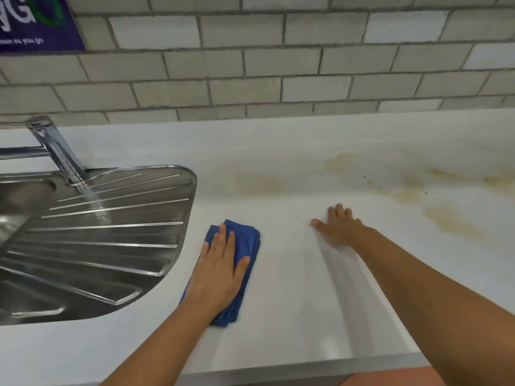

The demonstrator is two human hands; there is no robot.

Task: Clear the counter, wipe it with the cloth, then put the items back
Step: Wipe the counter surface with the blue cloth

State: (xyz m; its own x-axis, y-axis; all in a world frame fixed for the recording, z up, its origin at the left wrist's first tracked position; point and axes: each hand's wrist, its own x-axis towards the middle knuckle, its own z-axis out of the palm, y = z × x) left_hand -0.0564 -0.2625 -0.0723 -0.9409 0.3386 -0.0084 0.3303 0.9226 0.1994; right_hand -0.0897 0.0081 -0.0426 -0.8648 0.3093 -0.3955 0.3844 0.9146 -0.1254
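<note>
Left hand [220, 271]: flat, palm down on the blue cloth [246, 240], fingers straight and together, thumb out to the side. It presses the cloth and nothing is curled round it. The cloth is folded into a thick pad and lies on the white counter [278, 168], just right of the steel drainer [111, 232], near its rounded corner but not touching it.

Right hand [338, 228]: also flat and holding nothing, palm on bare counter with fingers spread. It is further right of the drainer, past the cloth and apart from it.

Yellow-brown stains [446, 218] mark the counter well to the right of the drainer, beyond the right hand, with a few dark specks among them. A fainter patch sits between the drainer and those stains, towards the wall.

A chrome tap [58, 151] rises from the drainer's back edge and tilts in this wide-angle view.

The grey brick-pattern tile wall [278, 59] runs behind the drainer and counter. A dark blue sign [36, 23] hangs on it above the drainer, cut off by the frame. It shows a large white "G", a green ring, and small blurred text ending "as you go".
</note>
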